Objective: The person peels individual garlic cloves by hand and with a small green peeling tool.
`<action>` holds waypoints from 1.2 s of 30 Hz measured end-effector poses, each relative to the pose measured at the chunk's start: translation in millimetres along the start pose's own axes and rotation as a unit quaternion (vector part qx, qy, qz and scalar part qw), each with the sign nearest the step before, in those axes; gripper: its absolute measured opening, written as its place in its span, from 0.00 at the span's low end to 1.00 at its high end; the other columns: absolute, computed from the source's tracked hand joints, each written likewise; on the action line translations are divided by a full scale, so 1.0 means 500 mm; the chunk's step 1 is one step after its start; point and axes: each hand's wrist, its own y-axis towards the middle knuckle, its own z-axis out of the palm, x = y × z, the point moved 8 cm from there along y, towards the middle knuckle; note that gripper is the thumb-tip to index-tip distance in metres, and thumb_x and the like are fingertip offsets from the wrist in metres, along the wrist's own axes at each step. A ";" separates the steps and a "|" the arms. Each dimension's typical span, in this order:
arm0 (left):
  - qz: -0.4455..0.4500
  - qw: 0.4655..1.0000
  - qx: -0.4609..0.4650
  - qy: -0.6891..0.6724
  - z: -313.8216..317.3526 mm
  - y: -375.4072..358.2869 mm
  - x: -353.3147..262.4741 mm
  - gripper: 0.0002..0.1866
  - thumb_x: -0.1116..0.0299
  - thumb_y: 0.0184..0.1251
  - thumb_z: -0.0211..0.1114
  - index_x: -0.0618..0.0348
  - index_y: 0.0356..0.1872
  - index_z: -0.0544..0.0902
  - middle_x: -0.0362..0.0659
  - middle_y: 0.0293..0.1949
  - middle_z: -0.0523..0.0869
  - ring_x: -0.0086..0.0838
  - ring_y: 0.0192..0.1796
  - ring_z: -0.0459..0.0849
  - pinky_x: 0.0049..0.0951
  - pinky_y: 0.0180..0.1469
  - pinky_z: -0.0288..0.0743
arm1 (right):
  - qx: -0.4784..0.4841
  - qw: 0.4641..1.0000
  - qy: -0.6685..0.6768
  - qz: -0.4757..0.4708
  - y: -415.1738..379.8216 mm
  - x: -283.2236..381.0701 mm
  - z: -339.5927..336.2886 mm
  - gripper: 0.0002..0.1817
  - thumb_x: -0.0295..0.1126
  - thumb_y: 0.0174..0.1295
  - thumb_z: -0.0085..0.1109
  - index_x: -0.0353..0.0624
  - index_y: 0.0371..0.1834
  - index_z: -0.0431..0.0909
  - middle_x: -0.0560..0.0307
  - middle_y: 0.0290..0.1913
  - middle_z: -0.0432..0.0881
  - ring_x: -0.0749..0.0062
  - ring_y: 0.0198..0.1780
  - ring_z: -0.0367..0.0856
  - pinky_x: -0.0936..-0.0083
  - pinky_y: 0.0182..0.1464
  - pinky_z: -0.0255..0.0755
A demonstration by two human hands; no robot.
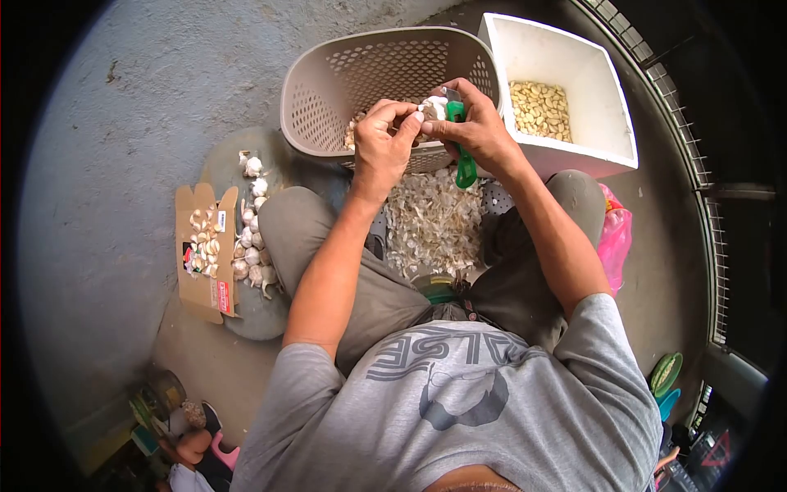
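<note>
In front of me, over the near rim of a brown perforated basket (299,102), both hands meet at a whitish garlic bulb (432,109). My left hand (382,148) is closed, with thumb and fingertips pinching the bulb's left side. My right hand (485,135) wraps round a green-handled knife (465,164), its short metal blade pointing away from me. The right thumb and fingers also press against the bulb. Garlic pieces (352,131) lie inside the basket, partly hidden by my hands. Below, between my legs, spreads a heap of papery garlic skins (434,221).
A white foam box (586,82) with peeled cloves (539,111) stands at the right of the basket. On my left, whole garlic bulbs (252,246) lie beside a cardboard box (193,291) holding cloves. A pink bag (615,242) sits by my right knee. Another person (193,447) shows at lower left.
</note>
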 end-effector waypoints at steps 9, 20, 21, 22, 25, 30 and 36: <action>-0.106 0.988 0.005 -0.113 0.011 -0.013 0.012 0.06 0.74 0.76 0.61 0.67 0.43 0.82 0.39 0.35 0.84 0.16 0.32 0.80 0.19 0.35 0.78 | 0.025 0.999 -0.024 -0.001 -0.006 -0.004 0.013 0.20 0.25 0.60 0.76 0.41 0.47 0.71 0.61 0.29 0.81 0.84 0.23 0.76 0.82 0.20 0.66; -0.237 0.939 -0.112 -0.221 -0.032 -0.004 0.128 0.06 0.69 0.74 0.61 0.61 0.37 0.79 0.35 0.25 0.73 0.19 0.25 0.74 0.26 0.26 0.77 | 0.054 0.977 0.197 0.057 -0.018 0.002 0.023 0.22 0.23 0.58 0.75 0.37 0.54 0.75 0.59 0.30 0.82 0.79 0.23 0.78 0.78 0.20 0.68; -0.244 0.940 -0.080 -0.223 -0.027 -0.002 0.118 0.06 0.70 0.70 0.63 0.63 0.36 0.82 0.35 0.25 0.77 0.19 0.24 0.75 0.25 0.29 0.78 | 0.055 0.982 0.175 0.044 -0.023 0.016 0.021 0.24 0.23 0.58 0.74 0.34 0.57 0.77 0.58 0.32 0.83 0.80 0.23 0.78 0.80 0.19 0.68; -0.229 0.960 0.011 -0.159 -0.007 0.000 0.081 0.06 0.70 0.70 0.64 0.64 0.37 0.83 0.35 0.25 0.79 0.19 0.25 0.76 0.25 0.30 0.78 | 0.074 0.976 0.197 0.046 -0.023 0.018 0.019 0.24 0.23 0.58 0.74 0.33 0.58 0.78 0.57 0.32 0.84 0.80 0.22 0.78 0.81 0.19 0.68; -0.191 0.923 0.332 -0.017 0.081 -0.053 0.025 0.09 0.70 0.68 0.65 0.65 0.42 0.88 0.37 0.30 0.87 0.20 0.30 0.82 0.25 0.35 0.78 | 0.107 0.961 0.248 0.058 -0.022 0.017 -0.005 0.26 0.24 0.59 0.73 0.31 0.62 0.78 0.57 0.31 0.85 0.82 0.19 0.77 0.84 0.19 0.69; -0.101 0.908 0.385 0.131 0.110 -0.100 0.017 0.09 0.73 0.72 0.65 0.68 0.46 0.87 0.42 0.34 0.89 0.22 0.34 0.86 0.29 0.38 0.81 | 0.135 0.971 0.181 0.076 -0.030 0.024 -0.016 0.31 0.27 0.57 0.75 0.29 0.64 0.76 0.54 0.36 0.85 0.82 0.18 0.74 0.85 0.19 0.68; -0.082 0.991 0.100 -0.015 0.017 -0.020 -0.023 0.10 0.70 0.79 0.64 0.65 0.52 0.86 0.39 0.38 0.88 0.19 0.36 0.86 0.23 0.40 0.82 | 0.114 0.967 0.206 0.096 -0.018 0.003 -0.016 0.27 0.27 0.59 0.74 0.33 0.63 0.79 0.60 0.29 0.82 0.82 0.20 0.76 0.83 0.19 0.69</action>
